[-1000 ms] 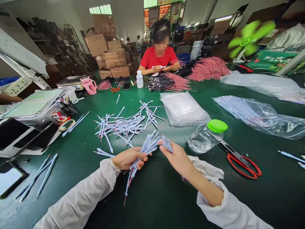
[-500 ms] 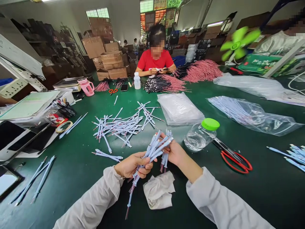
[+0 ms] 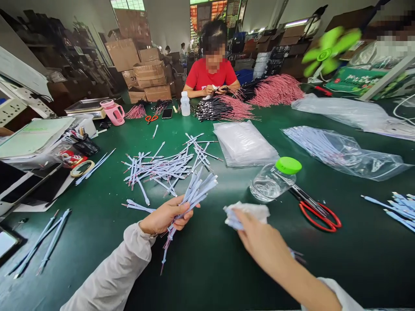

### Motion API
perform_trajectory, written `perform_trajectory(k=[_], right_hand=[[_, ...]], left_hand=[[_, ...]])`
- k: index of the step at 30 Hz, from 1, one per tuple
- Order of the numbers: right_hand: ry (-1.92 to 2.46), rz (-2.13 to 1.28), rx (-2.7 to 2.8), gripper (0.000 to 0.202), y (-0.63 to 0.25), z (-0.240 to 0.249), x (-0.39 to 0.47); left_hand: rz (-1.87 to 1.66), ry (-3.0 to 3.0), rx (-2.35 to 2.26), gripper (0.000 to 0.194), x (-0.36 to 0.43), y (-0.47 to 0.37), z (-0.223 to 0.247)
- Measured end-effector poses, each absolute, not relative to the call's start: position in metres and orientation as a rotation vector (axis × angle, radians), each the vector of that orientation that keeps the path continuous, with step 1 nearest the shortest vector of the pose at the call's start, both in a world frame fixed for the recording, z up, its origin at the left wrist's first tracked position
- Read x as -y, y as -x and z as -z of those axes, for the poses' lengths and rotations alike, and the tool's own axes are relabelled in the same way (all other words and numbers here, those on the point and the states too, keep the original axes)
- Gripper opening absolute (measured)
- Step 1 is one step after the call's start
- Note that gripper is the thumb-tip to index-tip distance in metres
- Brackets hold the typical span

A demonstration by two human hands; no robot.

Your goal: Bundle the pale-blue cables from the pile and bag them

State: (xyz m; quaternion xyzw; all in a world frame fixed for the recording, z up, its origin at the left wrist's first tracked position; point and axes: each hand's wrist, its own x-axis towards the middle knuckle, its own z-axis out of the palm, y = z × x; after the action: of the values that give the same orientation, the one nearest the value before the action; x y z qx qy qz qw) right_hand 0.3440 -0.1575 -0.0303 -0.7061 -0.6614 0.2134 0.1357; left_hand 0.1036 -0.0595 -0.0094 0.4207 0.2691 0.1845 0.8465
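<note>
My left hand [image 3: 170, 214] is closed round a bunch of light-blue wire leads [image 3: 198, 190], pale tips fanned up and right, thin reddish wire ends hanging below. To the right, my right hand [image 3: 256, 235], partly smeared by motion, grips a crumpled white cloth [image 3: 257, 210] together with a smaller bunch of blue leads [image 3: 232, 218]. The wire ends of that bunch stick out past the wrist; the fingers' undersides are hidden. Beyond my left hand lies a loose pile of similar leads [image 3: 162, 166] on the green table [image 3: 201, 268].
A green-lidded clear jar [image 3: 266, 183] and red-handled scissors [image 3: 319, 214] lie right of my right hand. Behind are stacked plastic bags [image 3: 244, 142] and bagged leads [image 3: 317, 142]. More leads [image 3: 53, 242] lie left. Across the table, a person in red [image 3: 210, 75] handles black-and-pink wires.
My right hand has left the left hand's bunch, moved right with its smaller bunch and picked up the white cloth. My left hand has shifted left, still holding its leads.
</note>
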Motion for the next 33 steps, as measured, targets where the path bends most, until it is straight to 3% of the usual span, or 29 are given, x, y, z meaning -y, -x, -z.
perform_trajectory(k=[2, 4, 6, 8, 13, 20, 27, 33], right_hand=[[2.0, -0.685, 1.523, 0.03, -0.361, 0.028, 0.142], [1.731, -1.202, 1.161, 0.018, -0.36, 0.025, 0.129], [1.345, -1.716, 0.795, 0.024, -0.345, 0.023, 0.119], [1.042, -1.889, 0.509, 0.022, -0.328, 0.022, 0.107], [0.774, -1.685, 0.34, 0.028, -0.326, 0.017, 0.074], [1.003, -1.098, 0.739, 0.028, -0.346, 0.01, 0.049], [1.01, -1.723, 0.78, 0.033, -0.315, 0.021, 0.068], [1.025, -1.691, 0.728, 0.032, -0.298, 0.032, 0.075]], left_hand=[[-0.347, -0.999, -0.539, 0.022, 0.067, -0.111, 0.005], [-0.282, -1.07, -0.486, 0.023, 0.074, -0.118, 0.0], [-0.213, -1.076, -0.426, 0.024, 0.08, -0.125, -0.003], [-0.162, -1.017, -0.382, 0.024, 0.083, -0.129, -0.002], [-0.146, -0.842, -0.354, 0.025, 0.082, -0.125, 0.013], [-0.336, -0.804, -0.431, 0.024, 0.068, -0.114, 0.027], [-0.734, -0.795, -0.756, 0.024, 0.07, -0.137, 0.03], [-0.687, -0.963, -0.859, 0.027, 0.074, -0.143, 0.041]])
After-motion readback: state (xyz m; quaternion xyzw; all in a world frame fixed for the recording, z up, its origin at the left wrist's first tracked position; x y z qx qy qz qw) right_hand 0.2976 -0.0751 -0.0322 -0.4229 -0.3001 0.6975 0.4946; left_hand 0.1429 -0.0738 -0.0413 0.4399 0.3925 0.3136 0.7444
